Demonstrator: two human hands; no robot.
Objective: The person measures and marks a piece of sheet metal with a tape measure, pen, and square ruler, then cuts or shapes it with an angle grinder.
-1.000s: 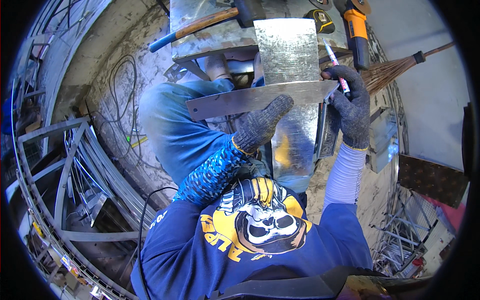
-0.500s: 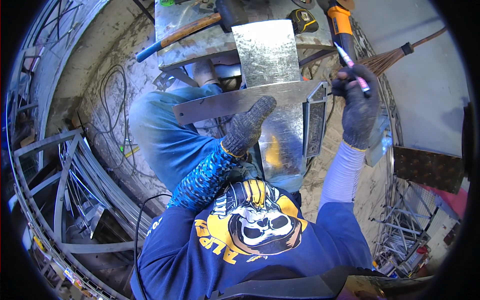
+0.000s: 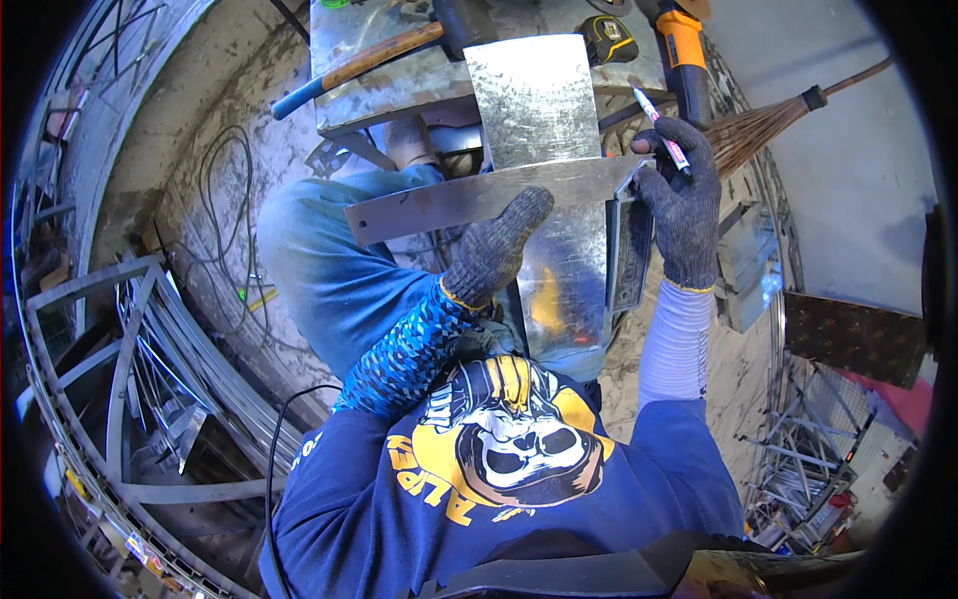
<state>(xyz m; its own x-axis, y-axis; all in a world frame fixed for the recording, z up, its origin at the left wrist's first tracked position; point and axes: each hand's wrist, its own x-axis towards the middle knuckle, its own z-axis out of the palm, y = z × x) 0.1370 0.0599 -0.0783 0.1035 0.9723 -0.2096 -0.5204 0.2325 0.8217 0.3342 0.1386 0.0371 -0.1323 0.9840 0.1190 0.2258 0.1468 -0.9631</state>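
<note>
A shiny sheet metal strip [image 3: 534, 105] reaches from my lap up to the edge of the work table. Across it lies a try square [image 3: 424, 208], its steel blade crossing the strip and its dark handle along the strip's right edge. My gloved left hand [image 3: 493, 246] is closed on the blade, with the thumb lying over the top; its other fingers are hidden underneath. My gloved right hand [image 3: 689, 212] holds a white and pink marker pen [image 3: 656, 120], tip pointing up and left. That hand is at the square's corner, its thumb seemingly against the handle's upper end.
On the metal table [image 3: 399, 90] lie a hammer [image 3: 384, 55], a tape measure [image 3: 608, 40] and an orange angle grinder [image 3: 683, 45]. A straw broom [image 3: 763, 122] is at the right. Metal frames and bars [image 3: 190, 339] crowd the left, near a black cable [image 3: 249, 190] on the floor.
My right hand has moved left and slightly down with the marker pen, reaching the square's corner. My left hand and the square have hardly shifted.
</note>
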